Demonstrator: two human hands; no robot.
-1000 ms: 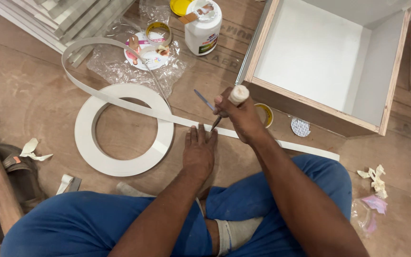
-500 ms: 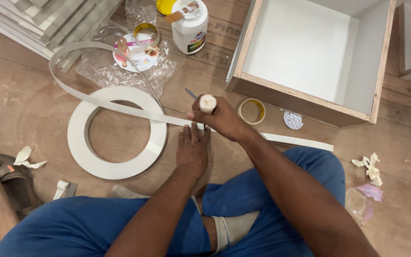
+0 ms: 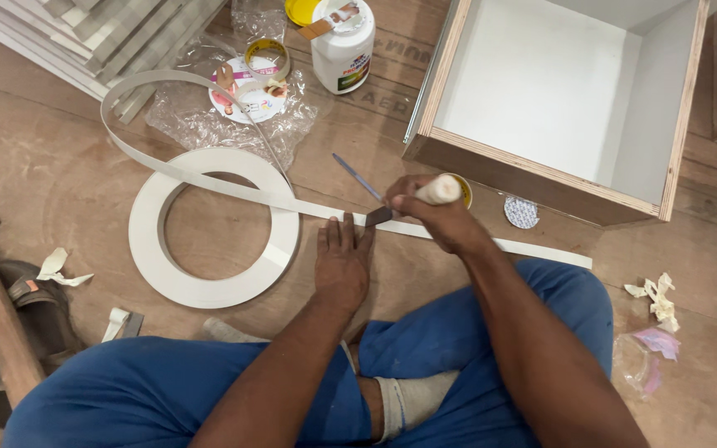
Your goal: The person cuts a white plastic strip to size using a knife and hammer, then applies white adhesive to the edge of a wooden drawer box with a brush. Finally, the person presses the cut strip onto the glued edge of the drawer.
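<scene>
my left hand (image 3: 342, 261) lies flat, fingers spread, pressing the white edge band strip (image 3: 533, 247) to the plywood floor (image 3: 60, 166). my right hand (image 3: 429, 211) is closed around a pale-handled chisel (image 3: 437, 191), its blade on the strip just beside my fingertips. the band's coil (image 3: 213, 228) lies to the left, the open drawer box (image 3: 553, 91) beyond.

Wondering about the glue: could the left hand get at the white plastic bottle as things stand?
Probably yes: the left hand lies flat on the floor, holding nothing, and only the thin white edge strip lies between it and the white plastic bottle.
</scene>
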